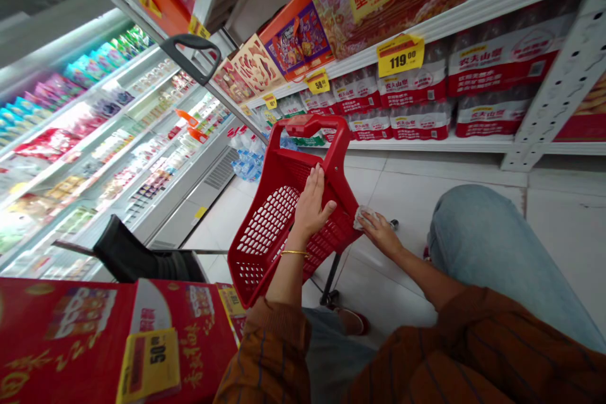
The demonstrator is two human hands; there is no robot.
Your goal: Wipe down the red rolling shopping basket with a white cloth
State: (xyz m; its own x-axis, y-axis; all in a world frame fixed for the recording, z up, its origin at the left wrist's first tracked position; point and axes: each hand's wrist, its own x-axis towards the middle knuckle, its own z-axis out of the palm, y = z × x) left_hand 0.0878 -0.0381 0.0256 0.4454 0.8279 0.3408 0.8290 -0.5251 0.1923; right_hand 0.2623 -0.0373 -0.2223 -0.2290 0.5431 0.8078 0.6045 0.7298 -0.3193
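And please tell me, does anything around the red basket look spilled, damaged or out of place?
Nothing stands out as spilled or damaged. The red basket looks whole where visible, and the bottle packs stand in rows. The crumpled whitish wad is in the right hand, not lying loose.

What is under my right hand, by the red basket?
A crumpled whitish cloth sits between your right hand and the red basket. Your fingers cover part of it, and the basket surface beneath is hidden.
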